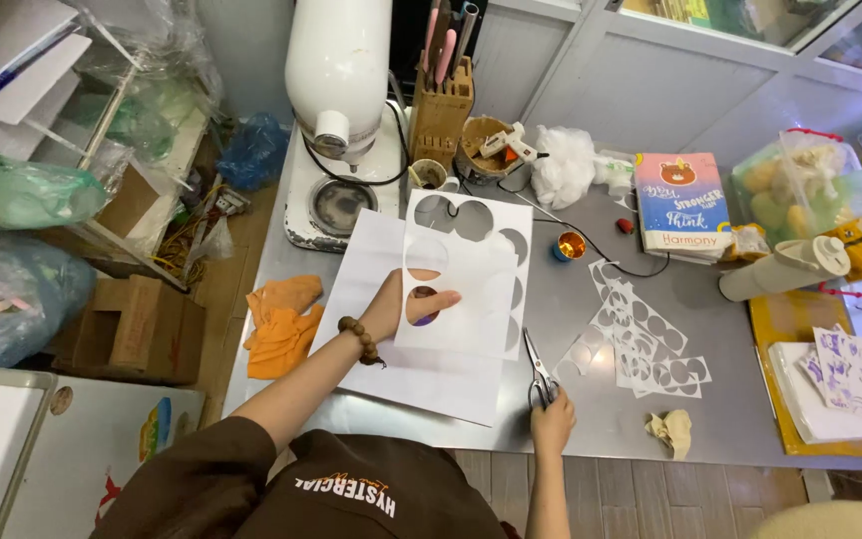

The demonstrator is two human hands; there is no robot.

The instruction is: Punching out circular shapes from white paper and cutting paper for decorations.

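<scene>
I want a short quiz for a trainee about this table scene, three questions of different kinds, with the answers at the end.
1. True or false: the left hand holds up a white sheet with round holes.
2. Which thing is the right hand gripping? A) glue gun B) scissors C) orange cloth
3. Fill in: the white stand mixer stands at the table's ____ edge, beside the wooden knife block.

Key
1. True; the thumb shows through one hole.
2. B, the scissors, blades pointing away from the person.
3. Far. The glue gun and orange cloth lie untouched on the metal table.
</scene>
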